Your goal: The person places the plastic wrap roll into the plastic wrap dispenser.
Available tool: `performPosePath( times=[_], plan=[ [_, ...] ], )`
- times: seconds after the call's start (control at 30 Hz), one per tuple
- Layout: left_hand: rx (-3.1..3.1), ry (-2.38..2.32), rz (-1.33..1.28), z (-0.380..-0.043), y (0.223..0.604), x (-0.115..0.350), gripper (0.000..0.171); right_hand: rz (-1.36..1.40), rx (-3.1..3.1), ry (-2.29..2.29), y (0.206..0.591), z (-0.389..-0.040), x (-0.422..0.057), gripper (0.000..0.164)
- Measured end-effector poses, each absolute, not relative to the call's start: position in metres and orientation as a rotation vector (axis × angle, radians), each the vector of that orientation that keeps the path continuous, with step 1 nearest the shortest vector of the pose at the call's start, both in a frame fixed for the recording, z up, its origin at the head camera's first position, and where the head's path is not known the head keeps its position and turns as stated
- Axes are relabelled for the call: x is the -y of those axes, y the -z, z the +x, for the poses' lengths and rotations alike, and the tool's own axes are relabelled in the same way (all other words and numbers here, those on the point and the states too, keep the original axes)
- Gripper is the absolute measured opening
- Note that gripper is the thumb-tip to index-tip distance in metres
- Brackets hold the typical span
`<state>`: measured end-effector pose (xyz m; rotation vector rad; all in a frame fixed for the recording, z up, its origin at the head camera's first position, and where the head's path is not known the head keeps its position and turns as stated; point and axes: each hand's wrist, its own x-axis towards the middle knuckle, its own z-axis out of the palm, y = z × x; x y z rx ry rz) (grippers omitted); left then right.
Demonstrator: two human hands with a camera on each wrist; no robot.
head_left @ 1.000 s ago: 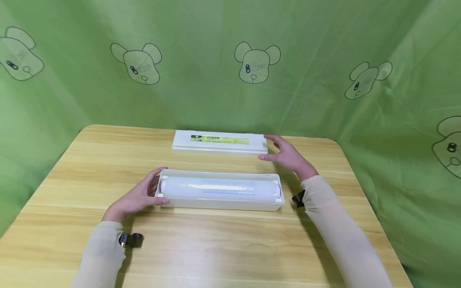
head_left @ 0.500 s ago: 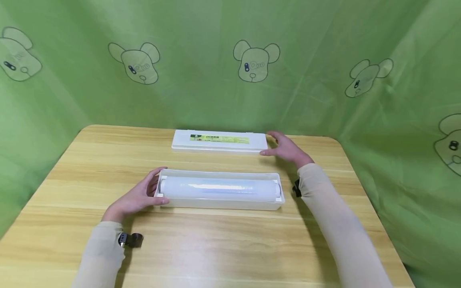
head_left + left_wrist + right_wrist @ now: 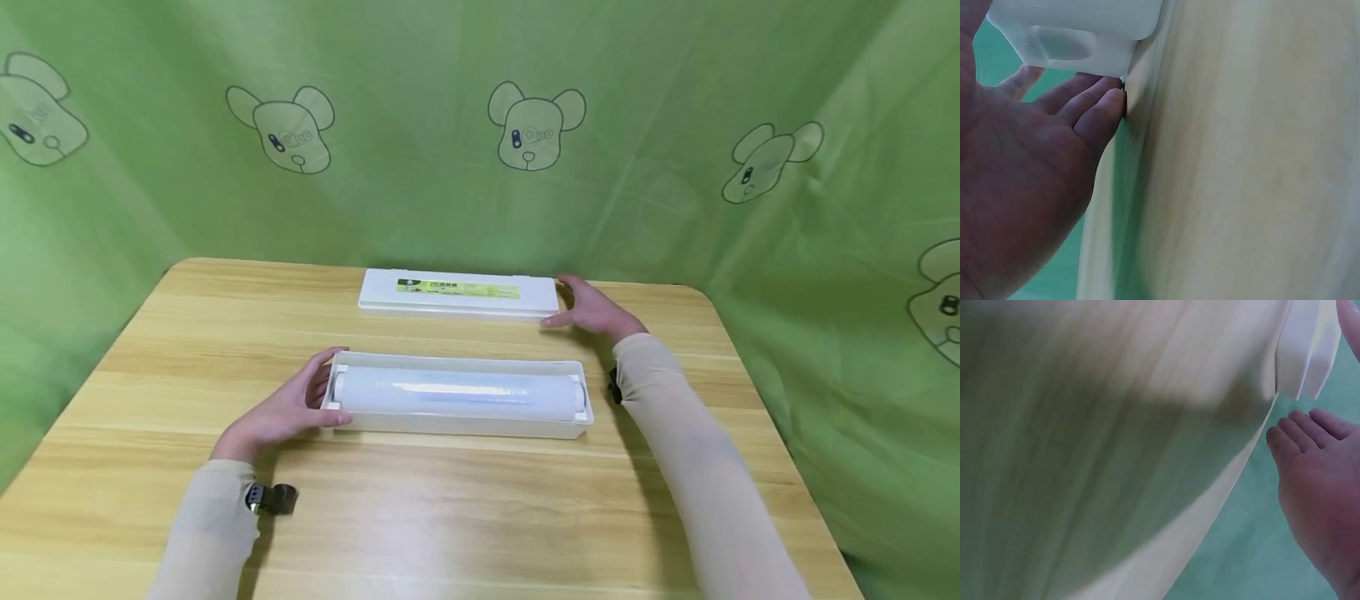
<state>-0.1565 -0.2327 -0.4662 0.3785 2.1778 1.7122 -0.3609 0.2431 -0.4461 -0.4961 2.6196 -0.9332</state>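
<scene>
A white open cling film box (image 3: 461, 424) stands mid-table, with a roll of cling film (image 3: 461, 393) lying in it. My left hand (image 3: 288, 408) holds the box's left end, thumb on the front wall and fingers round the back; the left wrist view shows the fingers against the box's lower edge. Farther back lies the white box lid (image 3: 536, 298) with a yellow-green label. My right hand (image 3: 596, 310) is spread at the lid's right end, thumb by the front corner. In the right wrist view, several straight fingers (image 3: 1310, 431) are a little apart from the lid.
The light wooden table (image 3: 450, 517) carries both pieces, the lid near its back edge. Behind and beside the table hangs a green curtain (image 3: 420, 208) printed with bear heads. Small black wrist cameras (image 3: 281, 499) are strapped at the sleeves.
My right hand has moved slightly back and closer round the lid's right end. The left hand, box, roll and lid stay where they were.
</scene>
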Motion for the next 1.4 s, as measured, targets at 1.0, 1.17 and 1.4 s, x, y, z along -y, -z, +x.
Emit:
performPosePath(
  times=[1.0, 1.17, 1.4],
  plan=[
    [-2.184, -1.705, 0.354, -0.156, 0.468, 0.235, 0.101, -0.611, -2.67, 0.849, 0.459, -0.375, -0.233, 0.105],
    [-2.186, -1.706, 0.372, -0.157, 0.468, 0.233, 0.1, -0.595, -2.669, 0.869, 0.46, -0.375, -0.236, 0.107],
    [-2.176, -1.717, 0.366, -0.157, 0.466, 0.233, 0.1, -0.548, -2.654, 0.978, 0.46, -0.374, -0.236, 0.106]
  ],
)
